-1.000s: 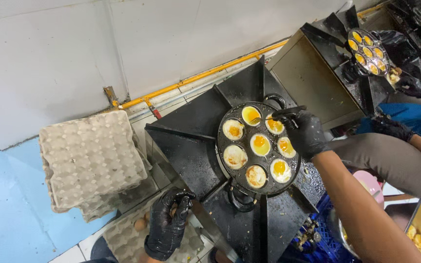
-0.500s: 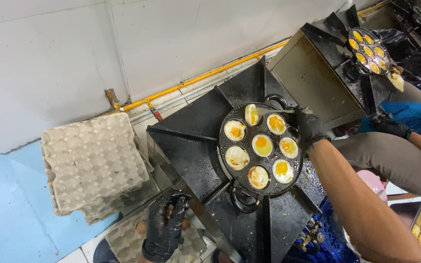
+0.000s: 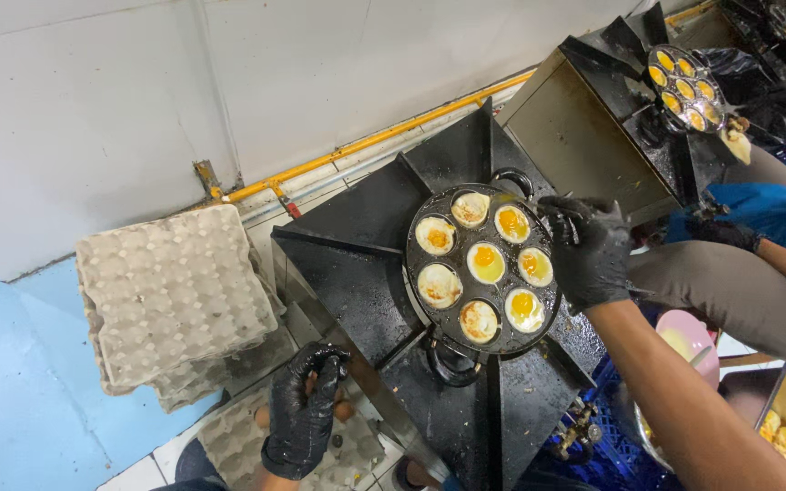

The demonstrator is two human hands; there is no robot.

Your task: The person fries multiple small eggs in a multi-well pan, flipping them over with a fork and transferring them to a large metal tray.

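Single head camera, steep downward look, close above black stove [image 3: 357,273] and moulded egg pan [image 3: 484,268]; wall opposite.

white wall [image 3: 93,109], yellow pipe [image 3: 366,145], blue floor [image 3: 11,400]

The right hand [image 3: 593,250], in a black glove, covers the right rim of the round pan [image 3: 484,268], and whatever thin tool it grips is too small and dark to tell. The left hand [image 3: 307,409] curls over something in the lower egg tray [image 3: 229,436] (an egg, perhaps), hiding it. The bottom edge cuts off both forearms. At far right, a second pan [image 3: 684,86] is partly blurred, and a co-worker's gloved hand [image 3: 725,232] is half hidden.
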